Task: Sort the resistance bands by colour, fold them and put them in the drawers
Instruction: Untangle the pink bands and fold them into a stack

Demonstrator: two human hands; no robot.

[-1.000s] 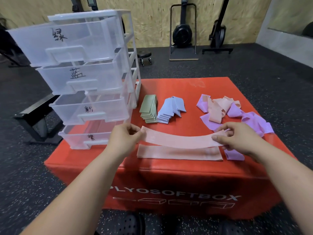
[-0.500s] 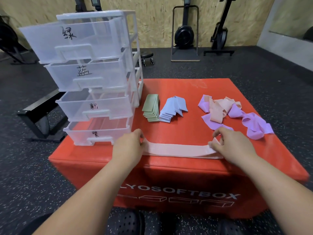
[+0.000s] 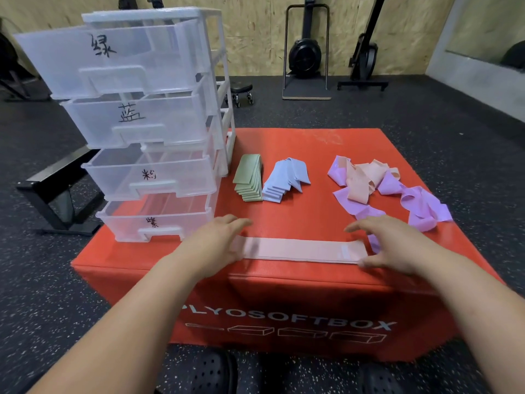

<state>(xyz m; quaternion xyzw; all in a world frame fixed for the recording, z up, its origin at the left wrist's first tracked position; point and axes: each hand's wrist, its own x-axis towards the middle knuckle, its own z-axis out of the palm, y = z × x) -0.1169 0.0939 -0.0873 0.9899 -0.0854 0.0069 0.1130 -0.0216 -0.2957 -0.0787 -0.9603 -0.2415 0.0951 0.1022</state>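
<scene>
Pink resistance band [image 3: 298,250]: a flat strip with layered edges, whether one loop or two I cannot tell. It lies lengthwise along the near edge of the red plyo soft box [image 3: 298,143], between the two hands.

Left hand [image 3: 218,243]: fingers extended and relaxed, laid over the strip's left end, gripping nothing.

Right hand [image 3: 389,245]: fingers spread and apart at the right end, thumb by the near edge. Contact is blurred, and no pinch is visible.

Other stock: folded green bands [image 3: 248,179] and folded blue bands [image 3: 284,180] sit just beside each other near the drawer unit [image 3: 156,123]. An unsorted heap of pink and purple bands [image 3: 383,189] lies well apart to the right.

Step in hand, as judged: squaring the strip before folding.

Handling notes:
- Line up the long edges first.
- Bring one end over to meet the other and press the crease flat.
- Match the footprint of the green and blue piles.
- Keep the strip back from the box edge, since the fabric looks slippery.
- The likely destination is the third drawer [image 3: 150,177], pulled out and hand-lettered.
</scene>
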